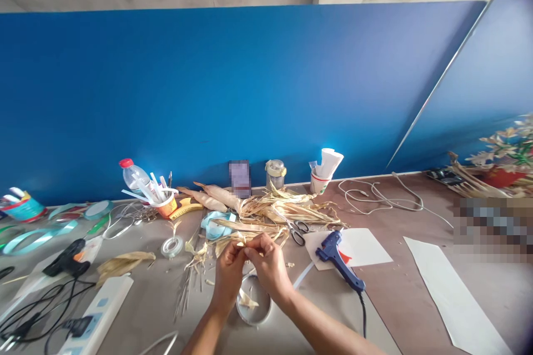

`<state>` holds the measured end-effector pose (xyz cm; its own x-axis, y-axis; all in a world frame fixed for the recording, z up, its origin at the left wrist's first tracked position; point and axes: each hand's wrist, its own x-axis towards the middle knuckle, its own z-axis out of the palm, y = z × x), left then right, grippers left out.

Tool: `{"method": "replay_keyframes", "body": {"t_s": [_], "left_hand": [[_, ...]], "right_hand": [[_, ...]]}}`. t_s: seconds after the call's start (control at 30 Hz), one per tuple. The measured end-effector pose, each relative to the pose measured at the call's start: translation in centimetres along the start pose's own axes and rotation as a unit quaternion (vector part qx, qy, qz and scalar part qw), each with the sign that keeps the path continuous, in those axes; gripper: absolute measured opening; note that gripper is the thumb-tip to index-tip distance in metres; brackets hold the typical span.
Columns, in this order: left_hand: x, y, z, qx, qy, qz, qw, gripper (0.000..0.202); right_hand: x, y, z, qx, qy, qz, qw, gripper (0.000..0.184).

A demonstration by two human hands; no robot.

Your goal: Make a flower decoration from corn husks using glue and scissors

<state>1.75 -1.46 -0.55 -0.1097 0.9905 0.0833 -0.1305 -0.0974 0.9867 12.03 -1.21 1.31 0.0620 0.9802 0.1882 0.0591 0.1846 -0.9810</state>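
Observation:
My left hand [228,272] and my right hand [268,263] meet above the table, fingers pinched together on a small piece of dried corn husk [245,243]. Just beyond them lies a pile of dried corn husks [275,212] with a pair of scissors [298,231] at its right side. A small round tin [253,306] with a husk scrap inside sits under my wrists. A blue glue gun [335,255] rests to the right of my right hand, on white paper [362,247].
A black glue gun [66,258] and a white power strip [100,310] lie at left among black cables. Tape rolls [172,246], a water bottle [134,175], an orange cup of sticks [165,202], a jar [275,173] and a paper cup [320,180] stand before the blue partition [250,89]. White cord [375,194] lies at right.

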Motion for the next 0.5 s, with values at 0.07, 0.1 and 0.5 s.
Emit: {"method": "replay_keyframes", "body": {"t_s": [0.07, 0.1, 0.5], "left_hand": [[0.06, -0.20, -0.09, 0.009, -0.004, 0.006, 1.000, 0.010], [0.08, -0.27, -0.12, 0.014, -0.004, 0.007, 1.000, 0.010], [0.50, -0.59, -0.55, 0.039, 0.034, 0.001, 0.999, 0.015]], "right_hand": [[-0.03, -0.09, 0.07, -0.011, 0.001, -0.002, 1.000, 0.012], [-0.05, -0.12, 0.11, -0.014, 0.001, 0.001, 1.000, 0.012], [0.08, -0.33, 0.20, 0.030, -0.050, 0.014, 0.998, 0.020]]}}
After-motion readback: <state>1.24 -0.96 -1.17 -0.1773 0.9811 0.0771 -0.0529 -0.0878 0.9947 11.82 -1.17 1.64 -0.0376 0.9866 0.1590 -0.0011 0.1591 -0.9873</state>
